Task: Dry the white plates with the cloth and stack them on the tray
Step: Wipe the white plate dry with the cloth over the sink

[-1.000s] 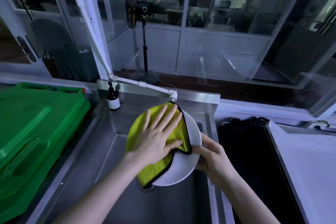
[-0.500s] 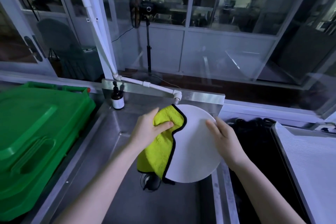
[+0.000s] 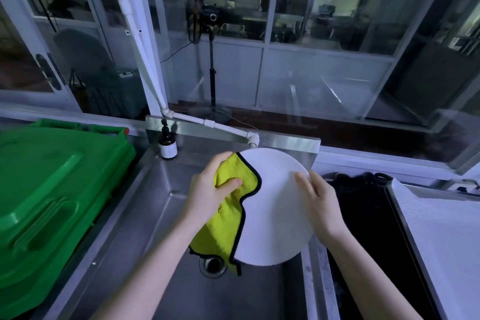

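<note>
I hold a round white plate tilted up over the steel sink. My left hand grips a yellow-green cloth with black edging at the plate's left rim, the thumb pressing the cloth down; the cloth's lower end hangs over the drain. My right hand holds the plate's right rim, fingers lying on its face and the thumb hidden behind. A tray lined with white lies at the right.
A green plastic bin lid fills the left side. A small dark pump bottle stands at the sink's back left corner, beside a white pipe. A black basin lies between sink and tray. Glass windows rise behind.
The plate has turned its face up toward me and risen slightly. My left hand went from flat on the cloth to gripping it bunched at the left rim.
</note>
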{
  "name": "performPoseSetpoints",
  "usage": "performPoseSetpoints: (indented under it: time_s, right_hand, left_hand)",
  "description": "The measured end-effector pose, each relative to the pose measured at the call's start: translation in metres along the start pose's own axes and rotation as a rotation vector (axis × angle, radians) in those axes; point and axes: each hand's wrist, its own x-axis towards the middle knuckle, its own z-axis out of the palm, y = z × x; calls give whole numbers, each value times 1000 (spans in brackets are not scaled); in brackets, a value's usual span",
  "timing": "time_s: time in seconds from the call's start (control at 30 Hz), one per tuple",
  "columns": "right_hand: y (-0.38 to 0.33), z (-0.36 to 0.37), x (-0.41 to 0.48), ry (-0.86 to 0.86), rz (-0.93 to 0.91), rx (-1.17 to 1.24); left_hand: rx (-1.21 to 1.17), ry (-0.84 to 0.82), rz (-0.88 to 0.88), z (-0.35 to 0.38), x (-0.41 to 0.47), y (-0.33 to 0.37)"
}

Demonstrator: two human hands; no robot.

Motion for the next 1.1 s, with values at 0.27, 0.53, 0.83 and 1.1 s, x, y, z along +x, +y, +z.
performPoseSetpoints:
  time_s: [0.27,0.53,0.83,1.1]
  right_hand:
    - [-24,2,12,-224,-162,-286]
    - [-4,21,-13,66,199,294]
    - [-28,1,35,-414,-309,-364]
    - [6,5,6,83,62,154]
  left_hand:
    - [117,-199,15,-6,8,8]
    - [-246,233,-211,7,-14,-6]
    - [5,-183,68,5,5,10]
    - [-215,117,-158,10,-12,-14]
